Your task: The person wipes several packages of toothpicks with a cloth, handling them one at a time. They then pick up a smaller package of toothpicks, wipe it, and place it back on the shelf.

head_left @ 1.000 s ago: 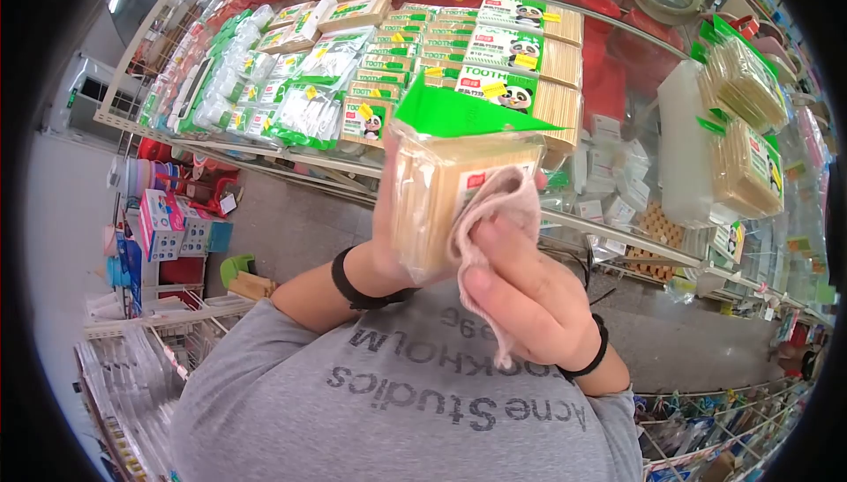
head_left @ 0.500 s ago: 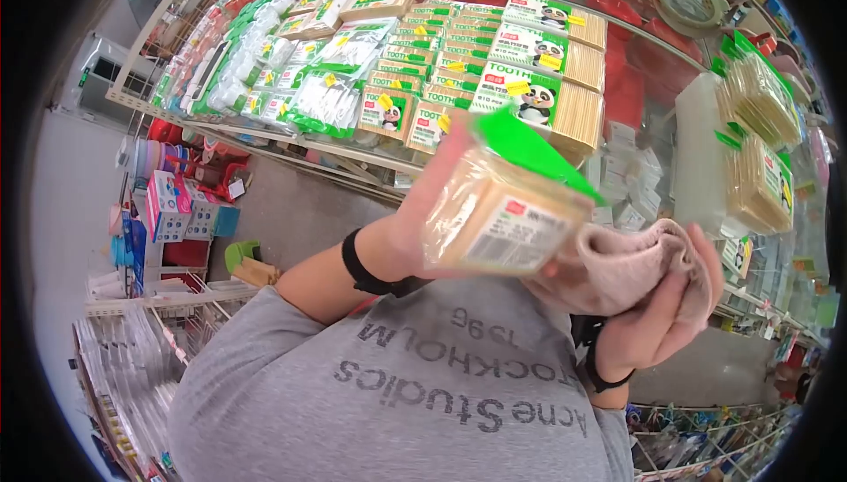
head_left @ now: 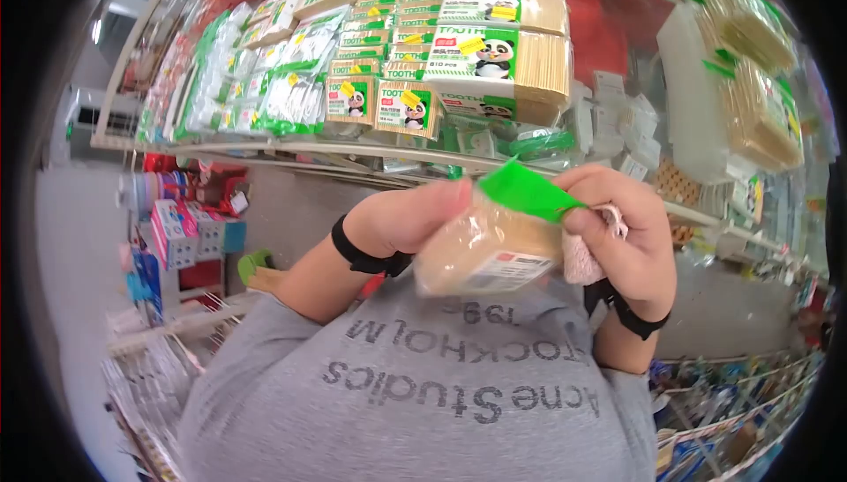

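Observation:
In front of my chest, a clear plastic pack of toothpicks with a green top flap is tilted, its white label facing down toward me. My left hand grips the pack at its left side, the fingers partly hidden behind it. My right hand is closed around a bunched pale pink cloth. Its thumb and fingers also meet at the right corner of the green flap. The pack is slightly blurred.
A shelf ahead holds stacked large toothpick boxes, rows of small toothpick packs and white-green packets. To the right stand a translucent bin and more stick packs. The shelf's front rail runs just beyond my hands.
My right hand has moved left and up to the pack's green flap, the cloth now bunched smaller in it. The pack has turned and dropped slightly. The view has shifted.

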A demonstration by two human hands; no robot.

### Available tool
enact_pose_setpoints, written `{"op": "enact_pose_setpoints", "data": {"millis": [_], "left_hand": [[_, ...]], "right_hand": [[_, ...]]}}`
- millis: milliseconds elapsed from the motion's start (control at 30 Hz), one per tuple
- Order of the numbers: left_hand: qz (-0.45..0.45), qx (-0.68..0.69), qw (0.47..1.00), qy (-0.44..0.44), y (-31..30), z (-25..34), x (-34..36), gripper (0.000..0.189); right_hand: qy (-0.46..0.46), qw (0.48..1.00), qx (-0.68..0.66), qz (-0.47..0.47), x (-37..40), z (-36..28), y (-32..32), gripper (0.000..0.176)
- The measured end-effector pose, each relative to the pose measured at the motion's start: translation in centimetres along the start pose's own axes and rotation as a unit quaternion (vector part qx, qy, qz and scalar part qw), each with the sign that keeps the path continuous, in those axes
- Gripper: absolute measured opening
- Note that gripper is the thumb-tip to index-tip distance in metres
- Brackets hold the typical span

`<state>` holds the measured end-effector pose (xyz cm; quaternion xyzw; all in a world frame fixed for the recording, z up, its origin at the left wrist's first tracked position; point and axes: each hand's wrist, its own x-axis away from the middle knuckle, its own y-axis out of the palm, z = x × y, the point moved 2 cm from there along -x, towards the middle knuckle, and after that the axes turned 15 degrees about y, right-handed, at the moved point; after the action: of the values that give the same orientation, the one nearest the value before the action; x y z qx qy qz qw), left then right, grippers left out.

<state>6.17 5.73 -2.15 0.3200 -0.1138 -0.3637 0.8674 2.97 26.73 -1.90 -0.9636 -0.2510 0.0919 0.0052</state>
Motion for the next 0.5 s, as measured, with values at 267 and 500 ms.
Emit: {"op": "enact_pose_setpoints", "data": {"millis": [267,500], "left_hand": [[0.041,-0.304,0.951,0.042,0.6,2.6,0.4,0.039],[0.133,-0.35,0.927,0.015,1.9,0.0,-0.1,0.016]], "right_hand": [[0.045,0.993,0.086,-0.068,-0.1,0.2,-2.6,0.003],[0.151,0.972,0.082,-0.159,-1.1,1.9,-3.7,0.006]]}}
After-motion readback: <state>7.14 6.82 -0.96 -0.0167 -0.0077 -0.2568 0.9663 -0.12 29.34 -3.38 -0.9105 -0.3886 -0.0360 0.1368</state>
